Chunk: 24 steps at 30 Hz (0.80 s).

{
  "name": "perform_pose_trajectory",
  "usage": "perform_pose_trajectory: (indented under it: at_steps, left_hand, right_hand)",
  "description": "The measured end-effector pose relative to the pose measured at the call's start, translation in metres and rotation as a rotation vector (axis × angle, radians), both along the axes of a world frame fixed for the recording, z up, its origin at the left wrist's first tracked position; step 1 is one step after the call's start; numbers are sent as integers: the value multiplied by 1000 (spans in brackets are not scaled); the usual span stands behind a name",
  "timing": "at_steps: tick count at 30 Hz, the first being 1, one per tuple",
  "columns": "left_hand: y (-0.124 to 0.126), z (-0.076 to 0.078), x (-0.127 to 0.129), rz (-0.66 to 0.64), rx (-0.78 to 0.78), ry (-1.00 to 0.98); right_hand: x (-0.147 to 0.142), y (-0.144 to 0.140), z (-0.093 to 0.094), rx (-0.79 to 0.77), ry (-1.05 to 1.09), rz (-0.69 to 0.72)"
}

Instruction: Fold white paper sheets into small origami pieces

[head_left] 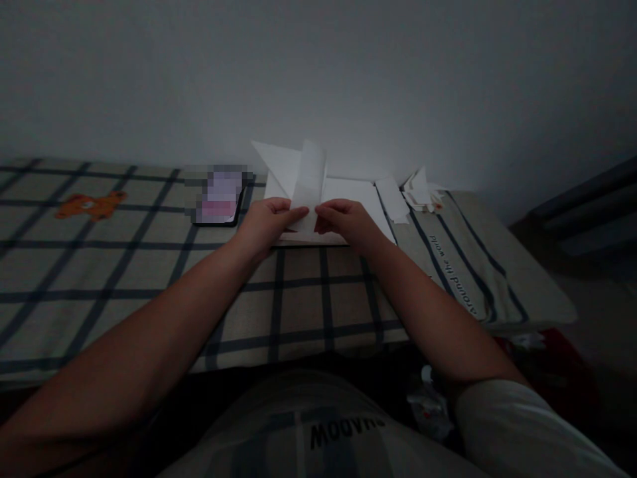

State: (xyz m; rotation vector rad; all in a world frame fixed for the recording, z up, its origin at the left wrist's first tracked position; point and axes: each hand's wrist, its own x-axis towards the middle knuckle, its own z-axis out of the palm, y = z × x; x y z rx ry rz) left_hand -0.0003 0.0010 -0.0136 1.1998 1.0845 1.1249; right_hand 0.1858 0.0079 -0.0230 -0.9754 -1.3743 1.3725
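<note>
1. In a dim room, a person's left hand [269,222] and right hand [346,220] meet over a checked tablecloth [149,265], both closed in a pinch on the bottom edge of 1 narrow paper strip [309,182].

2. The strip stands nearly upright between the 2 hands, its free top end curling toward 12 o'clock against the pale wall [448,79]. The thumbs and fingertips touch its lower end; the upper part is unsupported.

3. To crease it cleanly, my judgement is that the 2 pinches should stay level with each other and close together, so the edges line up before pressure goes on; light is poor, so lining up by touch would help.

4. Directly beneath the hands, at 12 o'clock from the person's body, lies a flat white sheet [358,199] on the table, with a folded triangular piece [279,166] rising behind it.

5. At 2 o'clock from the hands, a small heap of folded paper scraps [418,189] sits near the table's far edge, apart from the sheet.

6. At 10 o'clock from the hands, a dark-framed phone [219,199] rests flat on the cloth, just beside the left hand; farther at 9 o'clock, an orange bear print [92,204] marks the fabric.
</note>
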Motion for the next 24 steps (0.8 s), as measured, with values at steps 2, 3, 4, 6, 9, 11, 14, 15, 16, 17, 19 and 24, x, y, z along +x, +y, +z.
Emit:
perform_pose_trajectory:
  at_steps: [2,3,4,6,9,11,14,15,16,17,19,24]
  left_hand:
    - [-1,0,0,-22,3,5]
    - [-1,0,0,-34,2,12]
    - [-1,0,-1,-43,0,20]
    - [-1,-1,-1,-47,-5,41]
    - [-1,-2,-1,-44,-17,40]
    - [0,-3,-1,-55,-29,18]
    - [3,-7,-2,-26,-11,19]
    - [4,-8,-2,-5,9,24]
    - [4,-8,-3,14,28,26]
    - [5,-8,-3,26,40,26]
    - [5,-7,-3,32,47,29]
    - [3,-6,-3,33,41,96]
  right_hand:
    - [0,1,0,-13,43,-16]
    - [1,2,0,-16,53,-22]
    - [1,2,0,-18,54,-25]
    - [1,3,0,-17,44,-31]
    - [1,2,0,-15,30,-51]
    - [1,3,-1,-1,23,-58]
    - [1,3,-3,36,2,-59]
    - [1,3,-4,46,-2,-56]
    - [1,3,-4,50,-3,-53]
    - [1,3,-4,49,-2,-49]
    - [0,3,-3,35,9,-48]
    - [0,3,-2,3,55,-91]
